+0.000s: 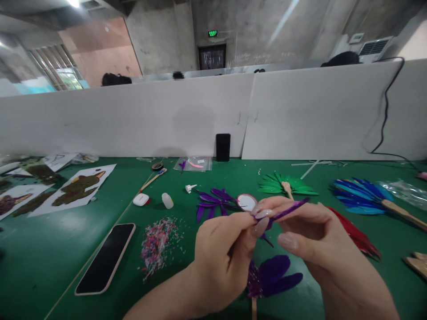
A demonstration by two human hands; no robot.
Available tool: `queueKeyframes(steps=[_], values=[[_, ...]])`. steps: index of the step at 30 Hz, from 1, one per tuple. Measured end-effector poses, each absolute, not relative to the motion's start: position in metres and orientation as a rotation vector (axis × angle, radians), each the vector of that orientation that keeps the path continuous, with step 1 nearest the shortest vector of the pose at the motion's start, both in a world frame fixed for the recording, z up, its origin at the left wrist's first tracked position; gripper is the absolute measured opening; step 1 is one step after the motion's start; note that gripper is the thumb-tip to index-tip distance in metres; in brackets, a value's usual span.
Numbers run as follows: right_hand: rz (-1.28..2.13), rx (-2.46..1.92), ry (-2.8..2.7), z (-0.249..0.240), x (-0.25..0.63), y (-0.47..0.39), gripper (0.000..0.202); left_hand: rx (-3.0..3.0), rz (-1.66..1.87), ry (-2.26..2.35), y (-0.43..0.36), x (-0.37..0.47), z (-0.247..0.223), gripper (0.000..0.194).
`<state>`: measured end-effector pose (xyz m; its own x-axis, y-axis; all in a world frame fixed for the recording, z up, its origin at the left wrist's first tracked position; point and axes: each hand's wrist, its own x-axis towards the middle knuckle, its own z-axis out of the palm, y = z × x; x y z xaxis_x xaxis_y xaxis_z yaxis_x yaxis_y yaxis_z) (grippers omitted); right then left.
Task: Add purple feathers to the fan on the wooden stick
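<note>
A purple feather is held up in front of me, its lower end pinched between the thumb and fingertips of my left hand. My right hand is beside it, fingers bent behind the feather and thumb held apart; whether its fingertips press on the feather I cannot tell. Beneath both hands lies a wooden-handled fan with purple feathers and a glittery base, partly hidden by my left hand. Loose purple feathers are spread just beyond, near a round white lid or dish.
A phone, a heap of colourful chips, a small glue bottle and a toothbrush lie left. Green, blue and red feather pieces lie right. A white partition borders the green table.
</note>
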<state>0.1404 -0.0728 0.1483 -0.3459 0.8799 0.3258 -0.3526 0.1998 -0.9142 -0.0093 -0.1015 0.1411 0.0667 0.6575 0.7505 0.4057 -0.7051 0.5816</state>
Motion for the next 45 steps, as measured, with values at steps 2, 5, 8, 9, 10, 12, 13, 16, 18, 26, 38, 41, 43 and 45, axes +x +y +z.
queueKeyframes(steps=[2, 5, 8, 9, 10, 12, 13, 16, 18, 26, 38, 41, 43, 45], values=[[1.371, -0.562, -1.401, 0.149, 0.143, -0.073, 0.016, 2.056, 1.658, 1.084, -0.102, -0.008, 0.142, 0.013], [1.318, -0.582, -1.447, 0.149, 0.145, -0.072, 0.012, 1.797, 1.535, 1.032, -0.103, -0.007, 0.143, 0.019], [1.224, -0.601, -1.483, 0.148, 0.145, -0.072, 0.014, 1.427, 1.353, 0.922, -0.102, -0.006, 0.144, 0.029], [1.194, -0.616, -1.490, 0.147, 0.144, -0.072, 0.014, 1.319, 1.288, 0.878, -0.100, -0.007, 0.144, 0.031], [1.172, -0.641, -1.496, 0.147, 0.144, -0.072, 0.014, 1.230, 1.228, 0.832, -0.099, -0.007, 0.144, 0.033], [1.145, -0.704, -1.507, 0.147, 0.144, -0.072, 0.013, 1.109, 1.137, 0.740, -0.097, -0.010, 0.143, 0.032], [1.129, -0.735, -1.508, 0.147, 0.145, -0.072, 0.012, 1.066, 1.103, 0.699, -0.096, -0.011, 0.142, 0.031], [1.031, -0.792, -1.512, 0.150, 0.148, -0.073, 0.009, 0.986, 1.025, 0.582, -0.095, -0.013, 0.142, 0.030], [0.947, -0.823, -1.543, 0.153, 0.154, -0.076, 0.007, 0.943, 0.987, 0.491, -0.095, -0.014, 0.142, 0.030], [0.640, -1.111, -1.820, 0.153, 0.189, -0.078, 0.014, 0.866, 0.940, 0.410, -0.094, -0.014, 0.145, 0.029], [0.324, -1.432, -1.720, 0.147, 0.217, -0.058, 0.033, 0.866, 0.919, 0.468, -0.090, -0.012, 0.145, 0.034], [0.523, -1.178, -1.780, 0.155, 0.195, -0.066, 0.021, 0.865, 0.919, 0.468, -0.089, -0.010, 0.143, 0.033], [0.652, -1.089, -1.754, 0.158, 0.180, -0.070, 0.018, 0.870, 0.923, 0.467, -0.089, -0.009, 0.140, 0.031], [0.837, -0.999, -1.702, 0.159, 0.167, -0.072, 0.018, 0.881, 0.926, 0.463, -0.088, -0.008, 0.138, 0.030]])
